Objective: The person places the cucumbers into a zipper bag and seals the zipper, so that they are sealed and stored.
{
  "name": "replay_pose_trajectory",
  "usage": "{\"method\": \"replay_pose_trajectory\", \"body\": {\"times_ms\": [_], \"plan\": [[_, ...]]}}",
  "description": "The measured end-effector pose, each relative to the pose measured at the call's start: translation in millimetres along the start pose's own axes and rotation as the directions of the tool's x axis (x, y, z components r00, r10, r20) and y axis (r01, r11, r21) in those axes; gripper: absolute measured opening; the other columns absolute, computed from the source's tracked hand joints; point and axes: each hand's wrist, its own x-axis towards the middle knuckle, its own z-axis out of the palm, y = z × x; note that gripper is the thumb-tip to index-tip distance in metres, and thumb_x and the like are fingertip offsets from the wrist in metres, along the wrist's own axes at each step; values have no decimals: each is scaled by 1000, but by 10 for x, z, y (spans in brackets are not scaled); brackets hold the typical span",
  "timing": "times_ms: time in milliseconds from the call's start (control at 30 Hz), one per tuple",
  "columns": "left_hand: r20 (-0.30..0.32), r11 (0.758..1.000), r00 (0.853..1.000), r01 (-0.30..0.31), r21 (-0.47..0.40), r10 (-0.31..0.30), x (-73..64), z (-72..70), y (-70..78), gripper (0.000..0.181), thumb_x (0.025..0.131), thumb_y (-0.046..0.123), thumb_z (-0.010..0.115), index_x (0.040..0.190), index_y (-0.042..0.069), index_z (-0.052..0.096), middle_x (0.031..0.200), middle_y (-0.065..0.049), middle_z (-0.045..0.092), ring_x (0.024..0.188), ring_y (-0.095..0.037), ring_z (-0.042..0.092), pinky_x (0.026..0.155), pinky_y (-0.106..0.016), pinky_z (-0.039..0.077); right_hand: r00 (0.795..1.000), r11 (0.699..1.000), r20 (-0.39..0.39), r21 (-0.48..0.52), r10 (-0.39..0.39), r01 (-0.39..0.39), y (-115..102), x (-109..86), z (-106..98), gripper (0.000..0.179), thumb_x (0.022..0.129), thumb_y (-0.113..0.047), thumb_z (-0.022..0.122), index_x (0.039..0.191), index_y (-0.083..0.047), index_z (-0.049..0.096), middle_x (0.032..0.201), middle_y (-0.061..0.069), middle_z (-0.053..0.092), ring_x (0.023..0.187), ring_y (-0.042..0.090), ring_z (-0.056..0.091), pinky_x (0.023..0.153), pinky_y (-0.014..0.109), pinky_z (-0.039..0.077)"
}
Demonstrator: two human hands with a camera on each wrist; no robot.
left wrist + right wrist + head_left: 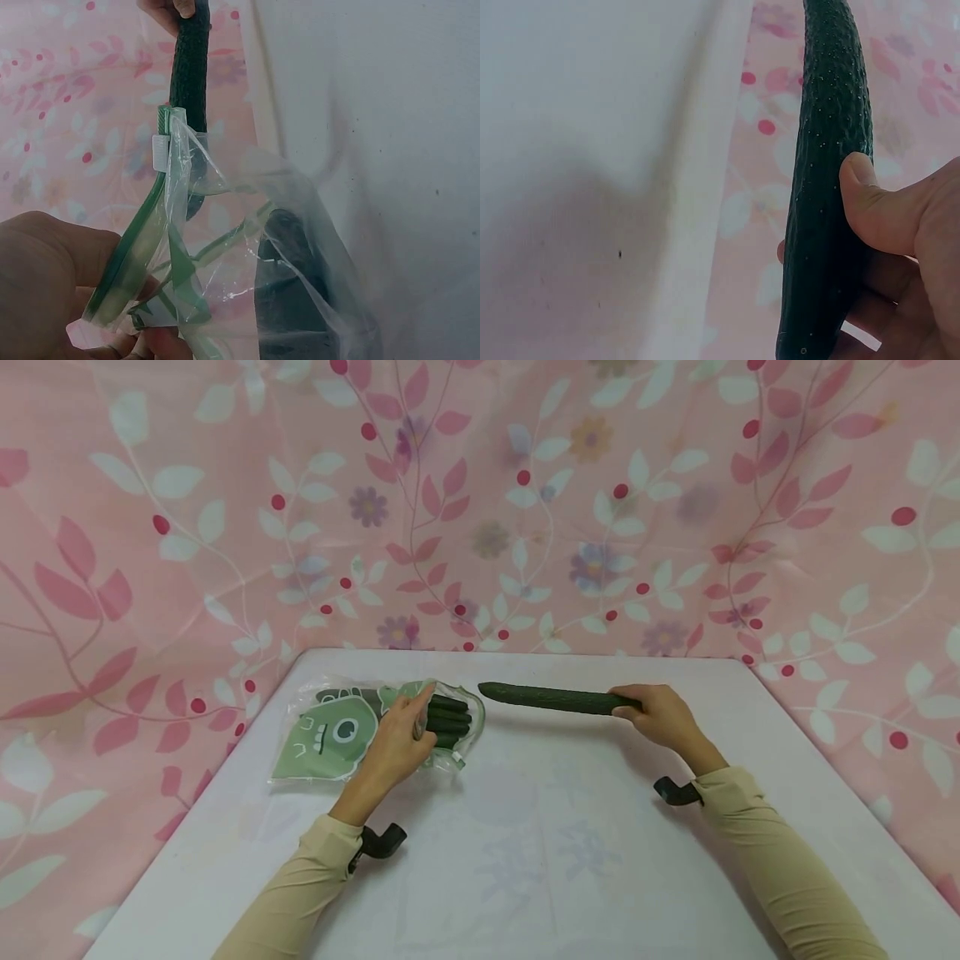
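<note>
A clear zip bag with a green cartoon print (322, 752) lies on the table's left side, several dark green cucumbers (448, 725) inside it. My left hand (393, 743) holds the bag near its mouth. In the left wrist view the thumb and fingers grip the green zip edge (135, 236), and a white slider (160, 153) sits on that edge. My right hand (663, 717) grips one long cucumber (551, 697) by its right end, thumb along its side (821, 180). The cucumber is held nearly level above the table, its free tip pointing at the open-looking bag mouth.
A white-covered table (510, 860) spreads under both hands. Behind it and at both sides hangs a pink floral cloth (487, 527). A black wrist camera mount (382, 842) sticks out from the left sleeve, another mount (677, 791) from the right.
</note>
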Motion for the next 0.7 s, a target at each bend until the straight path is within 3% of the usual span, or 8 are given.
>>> {"method": "replay_pose_trajectory", "body": {"times_ms": [433,700], "plan": [[-19,1000,1000,-9,2,9,-11,19,20,74,79,2,59,151,10,45,86,-6,44,70,-18,39,66,-34,35,997,996,28,61,-69,67,-210,44,210,33,90,-18,72,122,-9,73,115,13,73,93,24,67,80,46,51],[-15,1000,1000,-10,1,10,-20,14,36,75,80,1,59,152,11,43,87,-6,43,69,-19,38,64,-35,34,997,996,45,64,-69,66,-433,154,369,34,89,-20,73,121,-9,73,115,11,73,94,24,67,83,46,52]]}}
